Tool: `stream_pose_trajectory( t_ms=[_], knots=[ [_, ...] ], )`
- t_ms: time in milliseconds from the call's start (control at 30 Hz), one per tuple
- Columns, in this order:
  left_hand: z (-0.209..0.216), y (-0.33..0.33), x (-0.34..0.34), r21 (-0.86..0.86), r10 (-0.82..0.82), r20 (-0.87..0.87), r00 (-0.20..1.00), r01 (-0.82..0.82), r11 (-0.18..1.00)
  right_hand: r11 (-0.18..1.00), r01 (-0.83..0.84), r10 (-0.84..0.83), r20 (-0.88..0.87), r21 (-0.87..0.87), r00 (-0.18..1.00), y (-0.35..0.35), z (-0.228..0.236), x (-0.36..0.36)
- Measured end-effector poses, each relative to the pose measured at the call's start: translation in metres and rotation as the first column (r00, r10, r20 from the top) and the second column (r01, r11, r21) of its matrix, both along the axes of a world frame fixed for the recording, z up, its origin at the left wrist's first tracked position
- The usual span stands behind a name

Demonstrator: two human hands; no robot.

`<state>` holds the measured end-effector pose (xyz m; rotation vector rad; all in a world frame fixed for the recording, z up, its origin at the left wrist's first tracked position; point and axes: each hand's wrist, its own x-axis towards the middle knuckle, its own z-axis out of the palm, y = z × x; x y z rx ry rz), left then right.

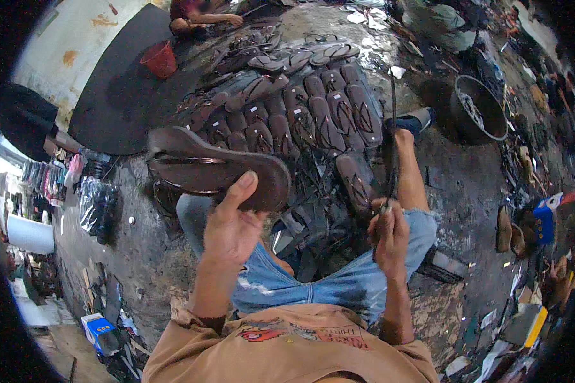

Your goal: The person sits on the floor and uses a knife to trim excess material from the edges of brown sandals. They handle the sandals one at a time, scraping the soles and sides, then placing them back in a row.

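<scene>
My left hand [233, 233] grips a dark brown flip-flop [249, 169] by its near end, thumb on the footbed. The sandal is raised over my left knee, its shiny strap facing up. At my right knee, my right hand [390, 233] is closed round the lower end of a long, thin dark strip [394, 127] that points away from me. Whether this is a blade or a cut strip I cannot tell. A single brown sandal [353, 180] lies just left of my right hand. Dark offcuts [319, 223] are heaped between my legs.
Rows of brown sandals [319, 121] cover the floor ahead. Beyond the left side stand a red bucket [159, 60] and a dark sheet [108, 105]. A round tub [479, 108] is at the right. Another person's arm [211, 20] reaches in at the far edge.
</scene>
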<state>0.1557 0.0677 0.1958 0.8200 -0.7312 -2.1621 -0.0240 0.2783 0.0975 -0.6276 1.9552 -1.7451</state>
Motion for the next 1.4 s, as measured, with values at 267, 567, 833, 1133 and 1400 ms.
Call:
stream_pose_trajectory(
  t_ms=[267, 567, 833, 1133, 1400],
  knots=[
    [-0.014, 0.034, -0.032, 0.230, -0.011, -0.168, 0.986, 0.050, 0.972, 0.955, -0.220, 0.240, -0.086, 0.198, 0.967, 0.062, -0.006, 0.101],
    [-0.038, 0.054, -0.012, 0.198, -0.059, -0.006, 0.998, 0.059, 0.978, 0.960, -0.146, 0.218, -0.310, 0.238, 0.925, 0.043, -0.005, 0.060],
    [-0.064, 0.060, 0.034, 0.028, -0.271, 0.175, 0.947, 0.270, 0.962, 0.779, -0.457, 0.564, -0.162, 0.429, 0.810, 0.030, 0.040, 0.024],
    [-0.041, 0.065, 0.037, -0.053, -0.572, 0.476, 0.668, 0.671, 0.739, 0.993, -0.012, 0.030, 0.149, -0.121, 0.988, -0.020, -0.086, 0.069],
    [0.011, -0.217, -0.130, -0.201, -0.317, -0.047, 0.947, 0.302, 0.932, 0.825, 0.564, -0.514, 0.424, 0.008, 0.746, 0.093, -0.044, 0.000]
  ],
)
